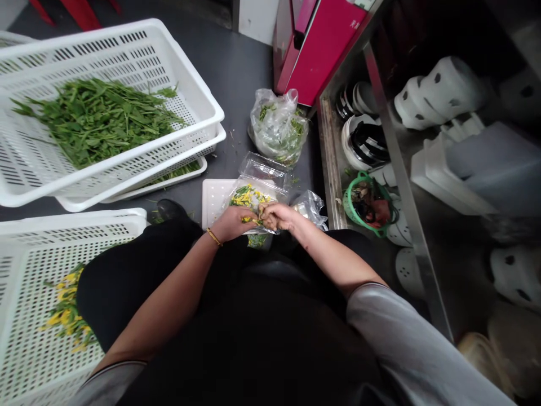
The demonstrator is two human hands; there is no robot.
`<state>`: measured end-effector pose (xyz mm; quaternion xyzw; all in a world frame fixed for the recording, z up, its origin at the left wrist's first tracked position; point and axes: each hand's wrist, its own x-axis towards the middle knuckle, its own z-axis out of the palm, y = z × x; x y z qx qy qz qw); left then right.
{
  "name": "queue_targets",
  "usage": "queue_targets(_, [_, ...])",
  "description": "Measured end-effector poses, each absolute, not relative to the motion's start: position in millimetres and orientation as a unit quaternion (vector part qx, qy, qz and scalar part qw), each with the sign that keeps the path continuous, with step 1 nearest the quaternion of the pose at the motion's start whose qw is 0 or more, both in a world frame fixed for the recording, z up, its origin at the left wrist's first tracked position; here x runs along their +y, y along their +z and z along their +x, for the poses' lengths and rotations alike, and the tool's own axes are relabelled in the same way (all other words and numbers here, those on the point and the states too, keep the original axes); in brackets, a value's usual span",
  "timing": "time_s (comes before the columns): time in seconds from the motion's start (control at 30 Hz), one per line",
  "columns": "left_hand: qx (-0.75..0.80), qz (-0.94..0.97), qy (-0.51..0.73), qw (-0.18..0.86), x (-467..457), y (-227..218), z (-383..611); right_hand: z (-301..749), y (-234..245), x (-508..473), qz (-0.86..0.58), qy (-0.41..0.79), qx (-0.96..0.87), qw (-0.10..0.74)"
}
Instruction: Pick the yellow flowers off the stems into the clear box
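Observation:
My left hand (pixel 235 223) is closed around a few yellow-and-green flower buds (pixel 252 220), with a yellow band on its wrist. Close against it, my right hand (pixel 276 216) has its fingers curled into a pinch; what they hold is hidden. Both are over the near edge of a clear plastic box (pixel 276 194), whose lid (pixel 266 166) is tipped back. More yellow flowers with green stems (pixel 248 195) lie in the box. It rests on a white perforated surface (pixel 213 197).
Stacked white baskets (pixel 190 101) at left hold cut greens (pixel 112 118). Another white basket (pixel 25 316) has yellow flowers (pixel 70 313). Beyond the box sits a plastic bag of greens (pixel 279 127). A metal shelf (pixel 393 129) with bowls and a green basket (pixel 349 206) borders the right.

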<state>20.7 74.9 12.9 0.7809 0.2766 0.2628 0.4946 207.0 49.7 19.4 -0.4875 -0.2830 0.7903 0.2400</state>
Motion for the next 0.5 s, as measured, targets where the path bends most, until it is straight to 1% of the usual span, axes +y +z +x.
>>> queue_targets(0.07, [0.294,0.742,0.251,0.547,76,14,20,211,18,54,-0.529,0.762,-0.314,0.205])
queue_targets(0.1, [0.319,0.705,0.249,0.582,77,13,20,215,17,57,-0.564,0.728,-0.337,0.196])
queue_targets(0.17, [0.376,0.592,0.243,0.670,79,12,21,222,18,60,-0.646,0.617,-0.405,0.194])
queue_targets(0.23, [0.398,0.468,0.231,0.754,80,10,22,224,18,60,-0.689,0.507,-0.475,0.206])
queue_targets(0.3, [0.382,0.385,0.220,0.811,80,9,24,220,19,54,-0.666,0.480,-0.523,0.230])
queue_targets(0.4, [0.357,0.329,0.223,0.845,78,10,26,203,22,43,-0.609,0.490,-0.562,0.271])
queue_targets(0.5, [0.345,0.301,0.233,0.858,76,10,28,186,31,34,-0.623,0.393,-0.620,0.271])
